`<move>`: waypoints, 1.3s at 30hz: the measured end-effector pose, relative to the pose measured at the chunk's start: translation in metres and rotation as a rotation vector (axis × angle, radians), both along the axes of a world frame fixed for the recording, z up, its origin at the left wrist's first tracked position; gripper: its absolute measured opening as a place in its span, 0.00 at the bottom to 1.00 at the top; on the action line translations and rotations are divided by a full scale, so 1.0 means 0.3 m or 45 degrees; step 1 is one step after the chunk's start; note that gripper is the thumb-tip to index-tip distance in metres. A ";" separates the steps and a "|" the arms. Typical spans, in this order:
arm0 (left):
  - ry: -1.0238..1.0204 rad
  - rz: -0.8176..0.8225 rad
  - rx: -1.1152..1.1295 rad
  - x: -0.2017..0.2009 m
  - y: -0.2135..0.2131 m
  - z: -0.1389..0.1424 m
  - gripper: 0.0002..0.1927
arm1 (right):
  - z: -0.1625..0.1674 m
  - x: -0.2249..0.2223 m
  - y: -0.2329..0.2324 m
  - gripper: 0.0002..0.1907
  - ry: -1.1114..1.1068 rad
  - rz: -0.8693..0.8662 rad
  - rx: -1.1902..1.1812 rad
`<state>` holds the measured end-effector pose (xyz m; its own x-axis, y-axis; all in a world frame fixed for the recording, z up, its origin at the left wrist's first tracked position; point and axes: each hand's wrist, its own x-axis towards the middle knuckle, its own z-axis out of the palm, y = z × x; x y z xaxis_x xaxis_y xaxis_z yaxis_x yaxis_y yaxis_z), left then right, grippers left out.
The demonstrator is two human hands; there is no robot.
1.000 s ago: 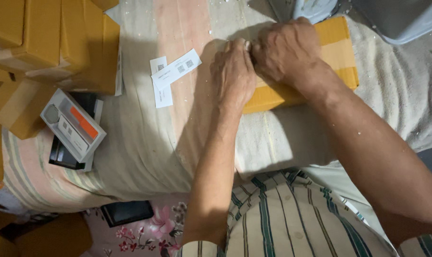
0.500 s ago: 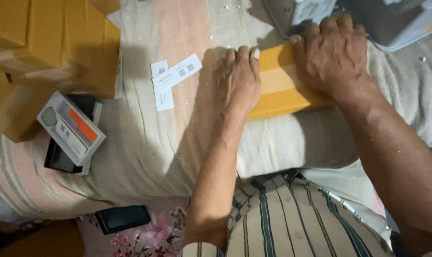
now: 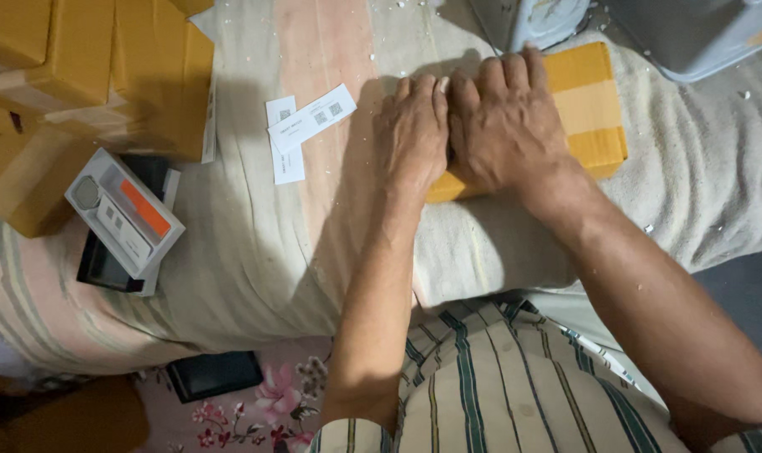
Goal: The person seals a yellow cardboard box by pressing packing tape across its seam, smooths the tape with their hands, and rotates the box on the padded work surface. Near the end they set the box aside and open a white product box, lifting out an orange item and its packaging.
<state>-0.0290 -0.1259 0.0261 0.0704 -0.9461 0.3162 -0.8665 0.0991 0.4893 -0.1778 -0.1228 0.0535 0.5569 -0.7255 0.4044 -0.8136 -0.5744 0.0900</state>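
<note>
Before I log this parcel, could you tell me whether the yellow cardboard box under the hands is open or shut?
Shut: the yellow box lies flat, top face closed, left hand and right hand pressed on it.

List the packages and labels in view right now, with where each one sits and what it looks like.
Yellow cardboard box: top centre on the cloth, flat, pressed under the left hand and right hand.
White label strips: two, overlapping, left of the hands.
White product box: far left, rectangular, with an orange stripe, lying on a dark flat item.
Stacked yellow cartons: top left corner.
</note>
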 end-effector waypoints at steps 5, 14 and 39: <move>-0.041 0.024 0.128 0.009 -0.001 -0.018 0.16 | 0.015 0.009 -0.088 0.19 -0.084 0.031 0.453; -0.065 0.053 0.123 -0.018 0.011 0.014 0.16 | -0.011 -0.147 -0.108 0.24 0.109 -0.164 0.218; -0.135 -0.134 -0.060 -0.111 -0.015 0.038 0.11 | -0.051 -0.269 -0.096 0.14 0.057 -0.197 -0.178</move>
